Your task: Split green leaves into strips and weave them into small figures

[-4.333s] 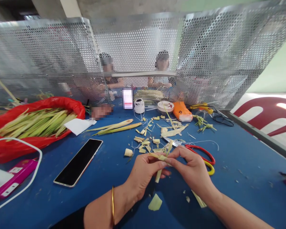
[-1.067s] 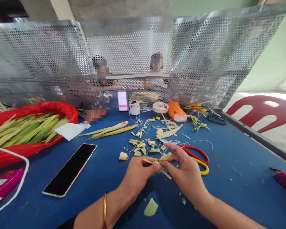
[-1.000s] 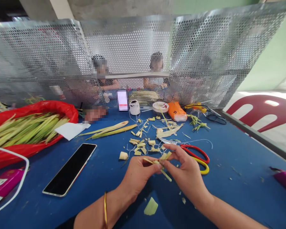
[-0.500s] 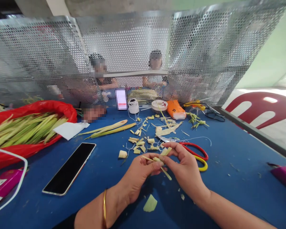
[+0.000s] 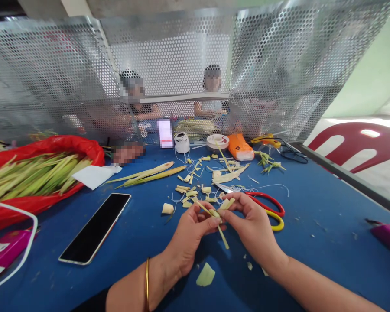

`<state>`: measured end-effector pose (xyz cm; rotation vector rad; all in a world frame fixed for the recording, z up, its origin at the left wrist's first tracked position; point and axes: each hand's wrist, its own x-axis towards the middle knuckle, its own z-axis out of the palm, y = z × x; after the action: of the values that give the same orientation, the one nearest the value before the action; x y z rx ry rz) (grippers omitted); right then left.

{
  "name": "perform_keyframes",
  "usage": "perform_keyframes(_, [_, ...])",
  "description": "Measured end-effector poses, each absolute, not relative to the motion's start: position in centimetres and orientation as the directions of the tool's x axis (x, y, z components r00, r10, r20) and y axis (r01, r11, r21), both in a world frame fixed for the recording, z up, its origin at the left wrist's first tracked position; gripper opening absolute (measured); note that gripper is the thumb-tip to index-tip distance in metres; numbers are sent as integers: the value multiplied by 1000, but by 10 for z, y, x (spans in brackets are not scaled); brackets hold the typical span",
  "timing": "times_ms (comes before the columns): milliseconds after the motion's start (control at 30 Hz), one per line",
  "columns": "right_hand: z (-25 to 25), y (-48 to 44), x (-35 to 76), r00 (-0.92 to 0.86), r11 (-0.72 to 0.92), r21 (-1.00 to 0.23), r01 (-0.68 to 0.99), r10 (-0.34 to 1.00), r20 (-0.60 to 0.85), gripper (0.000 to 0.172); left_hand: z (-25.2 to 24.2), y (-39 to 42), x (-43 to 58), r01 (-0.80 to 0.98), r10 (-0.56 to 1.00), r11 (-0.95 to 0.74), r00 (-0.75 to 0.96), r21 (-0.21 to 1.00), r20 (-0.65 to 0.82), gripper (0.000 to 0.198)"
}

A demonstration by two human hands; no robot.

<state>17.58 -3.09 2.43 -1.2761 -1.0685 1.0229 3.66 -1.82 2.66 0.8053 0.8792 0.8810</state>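
Note:
Pale green leaf strips (image 5: 215, 213), crossed and partly folded, are pinched between my two hands over the blue table. My left hand (image 5: 195, 227) grips them from the left, its thumb pressed on top; one narrow strip hangs down below the fingers. From the other side my right hand (image 5: 248, 219) pinches the folded part, where a wider strip end points up and right. The fingers hide part of the fold. Beyond the right hand lie scissors (image 5: 266, 203) with red and yellow handles. A loose leaf piece (image 5: 206, 275) rests on the table nearer to me.
Leaf scraps (image 5: 190, 195) and thread lie ahead of my hands. A phone (image 5: 95, 227) and a red bag (image 5: 84, 145) of long leaves are left. A thread spool (image 5: 182, 144), tape roll (image 5: 217, 143) and orange packet (image 5: 240, 147) stand before a perforated metal screen (image 5: 178, 56), people behind it.
The strips have turned slightly in my fingers, and the lower strip end now hangs more steeply. Both hands keep their pinch at nearly the same place.

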Motion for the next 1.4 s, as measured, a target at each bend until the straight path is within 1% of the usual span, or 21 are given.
perform_keyframes(100, [24,-30,177,183,30,-999,-33,983,24,30,26,-17,36,-277,891,396,345,876,-294,31])
perform_keyframes(267, [24,-29,178,170,32,-999,-24,985,28,27,27,-16,36,-283,875,422,375,861,-305,33])
perform_keyframes(367, [27,-31,176,183,63,-998,2,981,63,25,29,-16,36,-293,864,442,393,848,-315,33])
perform_keyframes(533, [29,-33,173,181,75,-997,2,981,74,24,30,-15,37,-270,893,393,341,879,-295,31])
perform_keyframes(667, [27,-32,173,171,57,-998,-13,984,54,25,30,-13,36,-260,867,459,341,849,-364,26])
perform_keyframes(767, [24,-32,174,174,93,-996,15,980,95,25,31,-11,32,-174,814,514,409,840,-413,21])
perform_keyframes(867, [22,-33,174,169,127,-991,36,977,131,26,34,-10,28,-58,782,504,454,861,-427,21])
perform_keyframes(933, [21,-33,175,173,135,-989,52,975,142,26,35,-10,27,-27,792,491,429,871,-434,21])
perform_keyframes(1000, [20,-32,176,168,129,-990,62,976,138,27,36,-11,28,-35,816,480,385,877,-431,19])
perform_keyframes(1067, [21,-30,177,144,109,-993,40,983,114,31,35,-12,30,-66,839,466,348,882,-418,17])
perform_keyframes(1133, [22,-28,178,91,84,-996,-31,993,81,32,34,-13,31,-94,853,457,328,884,-406,16])
perform_keyframes(1233, [24,-28,176,-40,7,-989,-150,999,13,20,33,-14,31,-93,873,423,309,901,-377,16])
perform_keyframes(1267, [25,-29,176,-68,-21,-985,-171,998,-10,19,33,-14,32,-82,874,415,312,906,-372,16])
perform_keyframes(1333, [25,-30,175,-59,-44,-983,-177,998,-34,20,34,-16,32,-49,867,412,327,910,-375,17])
perform_keyframes(1400, [24,-30,174,-5,-20,-986,-165,1000,-20,21,36,-17,32,-29,850,429,350,903,-393,19])
